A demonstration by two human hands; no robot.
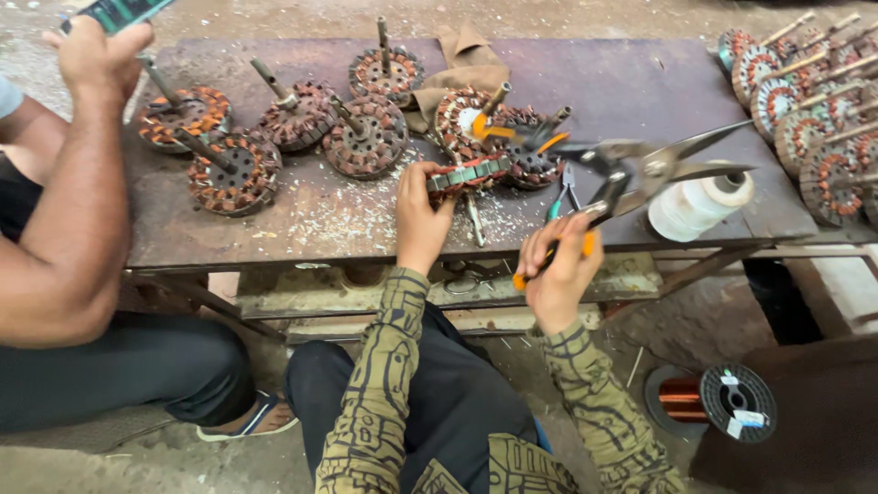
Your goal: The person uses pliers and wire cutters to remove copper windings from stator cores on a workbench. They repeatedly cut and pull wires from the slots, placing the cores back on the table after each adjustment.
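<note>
Nearest to me I see my own knees and patterned olive sleeves above a dusty concrete floor [110,471], with a spool of copper wire [722,401] lying on it at my right; just beyond stands the table [302,215], a dark, rusty metal sheet on an angle-iron frame, its near edge just ahead of my wrists and littered with pale scraps and filings; my right hand [560,270] hangs over that near edge with its grip closed tight round the orange handles of a pair of metal snips [640,169], whose blades stand open and point right, over the table towards a white roll of thread [700,203]; my left hand [419,215] rests on the table a little further in, its grip pinched on the rim of a wound motor stator [468,174] that stands tilted on edge with its shaft pointing down at me; so the stator sits left of and slightly beyond the snips' jaws, near but not touching them; small blue-handled pliers [562,197] lie between the two; the barest room on the table is the near left strip and the far right stretch; further off more stators with upright shafts [302,114] crowd the left and middle, beside a brown cloth [462,64]; a row of stators [805,101] leans at the far right; at my left another person's arm [69,183] holds up a phone [119,11].
</note>
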